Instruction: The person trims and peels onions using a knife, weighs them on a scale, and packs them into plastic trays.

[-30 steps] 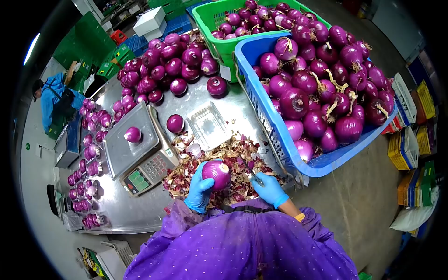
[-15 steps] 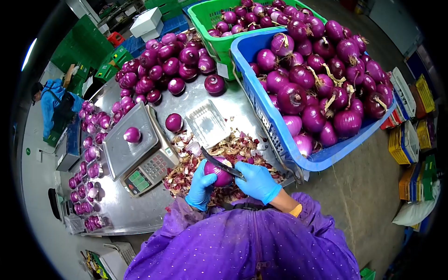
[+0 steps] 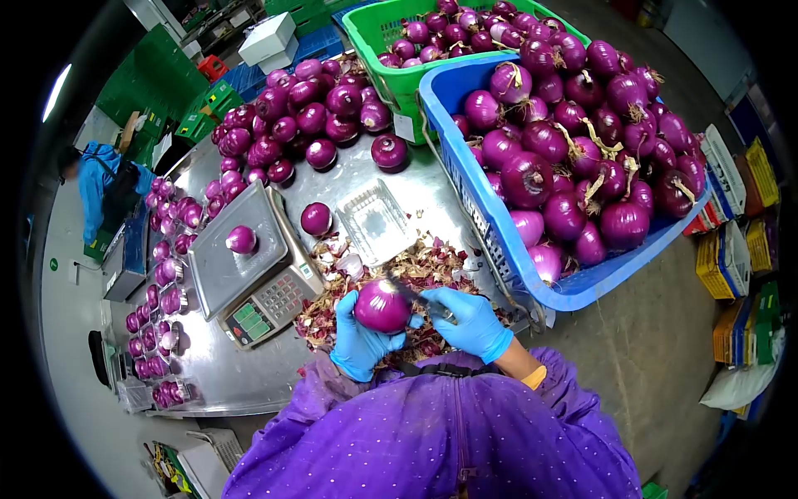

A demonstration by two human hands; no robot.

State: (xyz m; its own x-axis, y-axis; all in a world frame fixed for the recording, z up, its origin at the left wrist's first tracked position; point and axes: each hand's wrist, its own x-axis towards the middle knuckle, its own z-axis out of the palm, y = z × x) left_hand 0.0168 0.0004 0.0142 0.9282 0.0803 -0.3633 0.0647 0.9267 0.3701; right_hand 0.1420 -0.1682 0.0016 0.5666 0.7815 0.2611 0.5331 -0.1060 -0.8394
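A scale [image 3: 268, 264] with a keypad and a greenish display stands on the metal surface [image 3: 241, 382], left of centre in the frame. At the far left, a person in a blue jacket [image 3: 101, 187] is beside a grey box [image 3: 123, 264], near a pale wall [image 3: 68, 308] bearing a small round green sticker [image 3: 54, 264]. A light tube [image 3: 56, 93] glows at the upper left. White boxes [image 3: 270, 40] sit stacked toward the top, with a red object [image 3: 212, 68] nearby. Along the right edge, a yellow crate [image 3: 711, 270] and a white bag [image 3: 741, 384] rest above the concrete floor [image 3: 603, 374].
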